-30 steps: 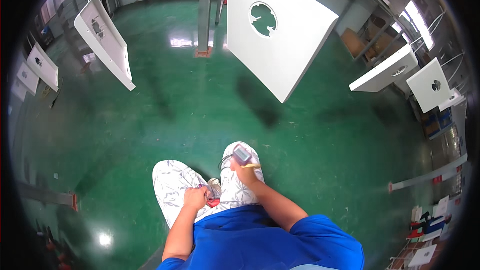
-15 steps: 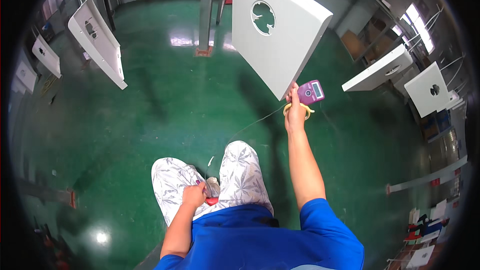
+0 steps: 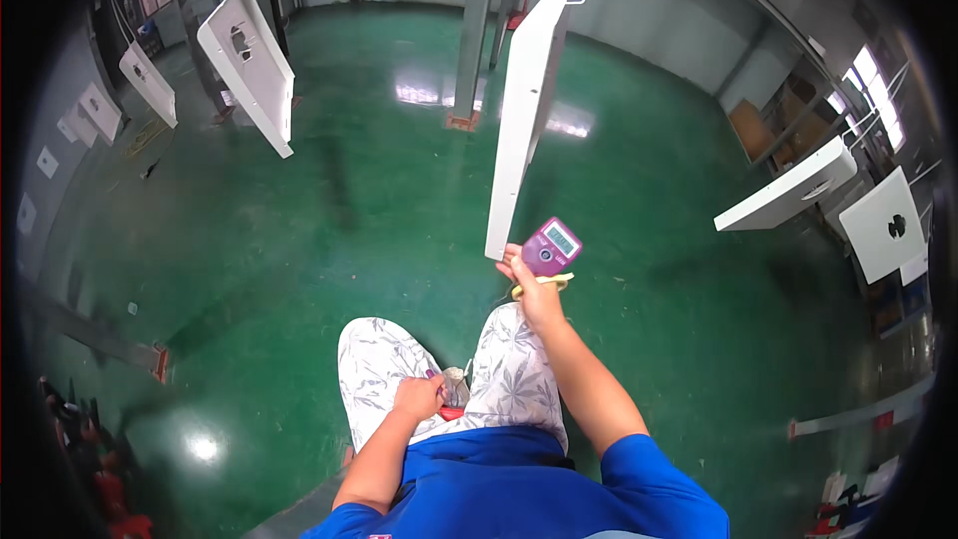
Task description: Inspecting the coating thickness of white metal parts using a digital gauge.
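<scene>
My right hand [image 3: 536, 291] holds a purple handheld meter [image 3: 551, 248] with a small grey display and a round button. A yellow band [image 3: 544, 285] loops around this hand. Its fingertips touch the bottom corner of a hanging white panel [image 3: 529, 90], which I see nearly edge-on. My left hand [image 3: 419, 396] rests closed over my lap, between my thighs. A small purple probe [image 3: 430, 374] sticks out of its grip; the rest of it is hidden by the fingers.
More white panels with cut-outs hang on hooks, one at the left [image 3: 249, 60] and another at the right [image 3: 793, 185]. A grey steel post [image 3: 477, 30] stands on the green floor [image 3: 369, 210] ahead. Cardboard boxes [image 3: 753, 130] lie at the far right.
The white panel has turned from showing its broad face to edge-on. My right hand with the meter has come closer and to the left, still at its lower corner. My left hand stays closed.
</scene>
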Tool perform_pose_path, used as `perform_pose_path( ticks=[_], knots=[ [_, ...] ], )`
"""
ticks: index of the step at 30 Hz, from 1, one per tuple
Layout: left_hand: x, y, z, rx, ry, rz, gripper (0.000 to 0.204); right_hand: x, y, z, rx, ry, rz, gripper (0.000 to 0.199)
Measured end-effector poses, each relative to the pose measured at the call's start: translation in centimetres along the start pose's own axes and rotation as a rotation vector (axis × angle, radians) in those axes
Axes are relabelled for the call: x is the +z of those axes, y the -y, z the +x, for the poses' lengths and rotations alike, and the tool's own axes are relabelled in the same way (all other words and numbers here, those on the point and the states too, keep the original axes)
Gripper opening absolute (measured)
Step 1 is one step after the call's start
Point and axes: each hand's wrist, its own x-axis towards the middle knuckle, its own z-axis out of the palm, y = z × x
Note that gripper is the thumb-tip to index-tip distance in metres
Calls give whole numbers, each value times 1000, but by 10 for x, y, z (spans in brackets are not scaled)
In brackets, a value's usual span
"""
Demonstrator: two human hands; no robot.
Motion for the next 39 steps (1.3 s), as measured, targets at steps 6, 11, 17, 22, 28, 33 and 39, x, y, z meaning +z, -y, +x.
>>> perform_pose_path(
  ticks=[6, 11, 17, 22, 28, 33, 39],
  knots=[
    [10, 3, 1, 47, -81, 8, 19, 30, -9, -19, 27, 117, -79, 38],
    [5, -1, 1, 29, -44, 28, 15, 55, 1, -34, 17, 150, -8, 39],
    [5, 4, 2, 48, -35, 2, 15, 42, -3, -34, 68, 56, -87, 44],
    [7, 2, 3, 43, -13, 19, 19, -8, -2, -24, -73, -112, 145, 32],
    [-10, -10, 3, -6, 111, 54, 27, -68, 34, -6, -89, -500, 152, 48],
    [-19, -14, 2, 8, 145, 88, 27, -90, 17, -23, 23, -615, 332, 29],
    [-12, -12, 5, -3, 162, 94, 29, -63, -56, -53, 182, -356, -67, 25]
  ],
)
